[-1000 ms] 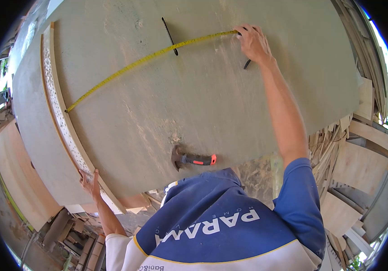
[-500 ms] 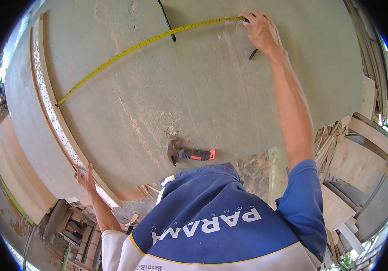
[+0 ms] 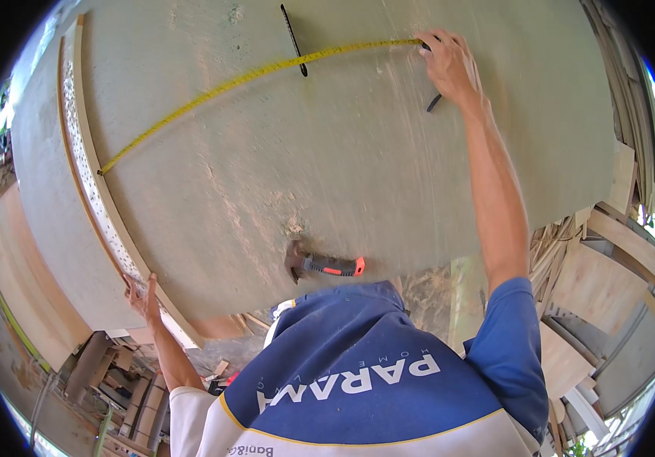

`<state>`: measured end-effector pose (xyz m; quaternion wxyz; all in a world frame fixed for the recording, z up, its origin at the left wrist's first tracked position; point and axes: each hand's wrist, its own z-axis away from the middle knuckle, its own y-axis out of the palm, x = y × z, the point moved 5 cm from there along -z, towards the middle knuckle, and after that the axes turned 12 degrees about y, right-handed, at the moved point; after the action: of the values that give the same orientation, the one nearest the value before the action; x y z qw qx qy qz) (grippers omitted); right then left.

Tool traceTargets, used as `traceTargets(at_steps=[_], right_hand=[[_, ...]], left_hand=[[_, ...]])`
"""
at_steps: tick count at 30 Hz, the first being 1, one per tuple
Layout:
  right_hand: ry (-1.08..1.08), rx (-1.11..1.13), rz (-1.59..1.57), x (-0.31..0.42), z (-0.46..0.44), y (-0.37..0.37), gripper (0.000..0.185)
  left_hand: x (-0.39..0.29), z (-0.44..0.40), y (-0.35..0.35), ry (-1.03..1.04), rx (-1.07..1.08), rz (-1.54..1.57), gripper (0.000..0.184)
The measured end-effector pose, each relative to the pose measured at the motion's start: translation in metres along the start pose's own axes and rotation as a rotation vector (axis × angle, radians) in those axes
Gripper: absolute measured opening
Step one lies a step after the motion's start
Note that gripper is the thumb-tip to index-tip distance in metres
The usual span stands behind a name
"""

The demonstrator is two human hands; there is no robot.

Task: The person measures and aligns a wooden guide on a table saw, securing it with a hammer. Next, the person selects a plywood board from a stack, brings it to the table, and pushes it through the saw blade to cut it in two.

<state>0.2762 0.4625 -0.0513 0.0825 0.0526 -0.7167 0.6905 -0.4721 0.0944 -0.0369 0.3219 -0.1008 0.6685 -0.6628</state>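
My right hand (image 3: 451,67) is closed around a dark tape measure, mostly hidden by the fingers, with its strap hanging below. From it the yellow tape blade (image 3: 243,78) runs left in a bow over the board. Its hooked end meets the inner edge of a long wooden frame piece (image 3: 103,199), pale-edged with a speckled white middle. Near that piece's close end, my left hand (image 3: 142,295) grips it, thumb and fingers on opposite sides. A black pen or pencil (image 3: 294,42) lies across the tape's line. Closer to my body rests a hammer (image 3: 324,263) with a black and red handle.
The large grey-green board (image 3: 388,167) carries scattered sawdust (image 3: 278,199). Wood offcuts and panels (image 3: 598,286) are piled at right, and long strips (image 3: 632,99) stand beyond the board's right edge. A pale wooden panel (image 3: 30,266) lies at the left.
The view has shifted slightly, so the pen, tape and hammer sit a little lower or farther right in it. Both hands keep their holds.
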Motion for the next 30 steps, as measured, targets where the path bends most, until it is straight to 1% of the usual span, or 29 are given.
traceTargets(at_steps=[4,16,18,22,26,28,30], right_hand=[[-0.016,-0.007,-0.017,0.0,0.001,-0.001,0.031],[0.009,0.028,-0.017,-0.001,0.0,0.001,0.03],[0.004,0.023,-0.009,-0.001,0.0,0.003,0.031],[-0.001,0.013,-0.013,-0.002,0.0,0.005,0.03],[0.006,0.026,-0.013,0.0,0.0,0.002,0.03],[0.001,0.021,-0.022,0.0,0.0,0.001,0.031],[-0.003,0.016,-0.03,0.001,0.001,0.001,0.031]], left_hand=[[0.006,-0.001,0.002,0.026,-0.028,0.055,0.092],[0.01,-0.002,0.002,0.054,-0.028,-0.028,0.09],[0.007,0.0,0.003,0.046,-0.032,0.041,0.09],[0.01,0.0,0.004,0.064,-0.053,0.055,0.09],[0.018,-0.002,0.005,0.06,-0.038,0.022,0.091],[0.012,-0.002,0.003,0.075,-0.04,0.014,0.091],[0.007,-0.001,0.002,0.045,-0.012,-0.016,0.093]])
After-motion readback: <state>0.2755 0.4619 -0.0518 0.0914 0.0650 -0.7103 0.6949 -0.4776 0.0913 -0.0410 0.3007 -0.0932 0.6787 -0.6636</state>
